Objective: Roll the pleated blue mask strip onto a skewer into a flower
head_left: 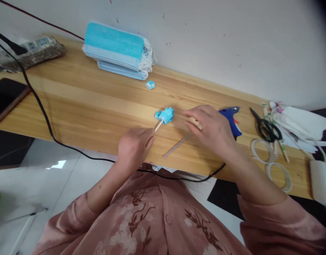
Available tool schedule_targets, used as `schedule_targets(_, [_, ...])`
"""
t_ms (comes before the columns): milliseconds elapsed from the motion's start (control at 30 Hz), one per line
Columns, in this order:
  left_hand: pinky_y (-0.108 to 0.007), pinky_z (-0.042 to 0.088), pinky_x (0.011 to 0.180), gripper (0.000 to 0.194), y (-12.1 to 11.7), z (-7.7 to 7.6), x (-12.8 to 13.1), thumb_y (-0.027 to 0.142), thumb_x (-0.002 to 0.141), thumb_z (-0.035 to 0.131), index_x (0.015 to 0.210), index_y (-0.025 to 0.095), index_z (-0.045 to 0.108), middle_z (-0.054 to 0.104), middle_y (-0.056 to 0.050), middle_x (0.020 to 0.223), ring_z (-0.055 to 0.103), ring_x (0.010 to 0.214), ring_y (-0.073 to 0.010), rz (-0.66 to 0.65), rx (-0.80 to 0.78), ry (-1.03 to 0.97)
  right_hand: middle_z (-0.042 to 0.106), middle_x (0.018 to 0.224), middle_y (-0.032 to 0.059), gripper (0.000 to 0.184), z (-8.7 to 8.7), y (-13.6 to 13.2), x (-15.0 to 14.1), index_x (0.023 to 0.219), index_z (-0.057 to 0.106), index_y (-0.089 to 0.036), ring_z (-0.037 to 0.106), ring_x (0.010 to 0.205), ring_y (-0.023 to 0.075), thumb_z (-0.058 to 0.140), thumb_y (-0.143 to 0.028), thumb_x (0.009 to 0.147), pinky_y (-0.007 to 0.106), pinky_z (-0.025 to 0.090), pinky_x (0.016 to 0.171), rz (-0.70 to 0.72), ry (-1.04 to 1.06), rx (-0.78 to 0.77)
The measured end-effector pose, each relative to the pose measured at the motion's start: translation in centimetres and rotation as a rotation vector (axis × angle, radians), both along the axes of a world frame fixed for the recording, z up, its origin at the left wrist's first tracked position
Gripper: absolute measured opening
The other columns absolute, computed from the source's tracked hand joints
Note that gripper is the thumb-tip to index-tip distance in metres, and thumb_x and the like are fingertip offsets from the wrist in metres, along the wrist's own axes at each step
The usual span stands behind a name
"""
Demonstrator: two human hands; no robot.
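My left hand (135,145) is closed around a thin wooden stick whose far end carries a small blue folded-mask flower (165,115), resting low over the wooden table (80,102). My right hand (209,129) lies over a longer wooden stick (176,146) on the table, fingers curled and pinching its upper end near the flower. A blue glue gun (231,118) lies just behind my right hand.
A stack of blue face masks (117,51) sits at the back by the wall, a small blue scrap (150,84) in front of it. Black scissors (266,127), two tape rolls (271,161) and paper scraps lie at right. A power strip (30,51) and a black cable (46,117) at left.
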State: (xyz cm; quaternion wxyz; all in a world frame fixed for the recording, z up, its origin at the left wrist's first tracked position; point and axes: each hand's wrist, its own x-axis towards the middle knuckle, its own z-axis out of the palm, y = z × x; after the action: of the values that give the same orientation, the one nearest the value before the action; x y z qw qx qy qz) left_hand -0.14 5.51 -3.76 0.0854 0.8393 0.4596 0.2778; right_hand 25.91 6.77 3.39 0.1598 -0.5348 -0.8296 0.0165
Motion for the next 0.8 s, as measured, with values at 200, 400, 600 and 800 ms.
schedule_targets(200, [-0.033, 0.045, 0.068, 0.032, 0.0, 0.1, 0.0, 0.025, 0.106, 0.046, 0.095, 0.020, 0.076, 0.077, -0.006, 0.084, 0.067, 0.075, -0.0202, 0.000, -0.037, 0.014, 0.076, 0.125, 0.0082, 0.032, -0.6, 2.0, -2.0, 0.124, 0.073, -0.028, 0.066, 0.115, 0.0295, 0.047, -0.025, 0.106, 0.045, 0.057, 0.093, 0.206, -0.111, -0.041])
schedule_targets(400, [-0.035, 0.047, 0.073, 0.036, 0.1, 0.4, -0.1, 0.023, 0.108, 0.042, 0.097, 0.018, 0.077, 0.077, -0.007, 0.086, 0.070, 0.079, -0.0223, -0.032, -0.078, 0.020, 0.076, 0.125, 0.0082, 0.031, -0.9, 3.6, -2.1, 0.125, 0.073, -0.023, 0.064, 0.116, 0.0286, 0.049, -0.025, 0.106, 0.043, 0.056, 0.092, 0.296, -0.191, -0.034])
schedule_targets(600, [-0.034, 0.047, 0.072, 0.037, 0.1, 0.6, 0.0, 0.024, 0.108, 0.042, 0.093, 0.019, 0.075, 0.077, -0.006, 0.085, 0.069, 0.079, -0.0212, -0.012, -0.128, 0.037, 0.077, 0.120, 0.0071, 0.031, -0.7, 4.5, -2.3, 0.120, 0.075, -0.028, 0.065, 0.117, 0.0289, 0.046, -0.030, 0.108, 0.045, 0.055, 0.093, 0.310, -0.189, -0.080])
schedule_targets(800, [-0.034, 0.047, 0.071, 0.025, 0.0, 0.8, 0.1, 0.024, 0.105, 0.051, 0.103, 0.020, 0.075, 0.075, -0.005, 0.083, 0.068, 0.075, -0.0213, -0.003, -0.146, 0.034, 0.077, 0.118, 0.0060, 0.032, -0.5, 5.1, -2.4, 0.119, 0.075, -0.029, 0.066, 0.116, 0.0278, 0.045, -0.029, 0.108, 0.043, 0.054, 0.089, 0.347, -0.232, -0.065])
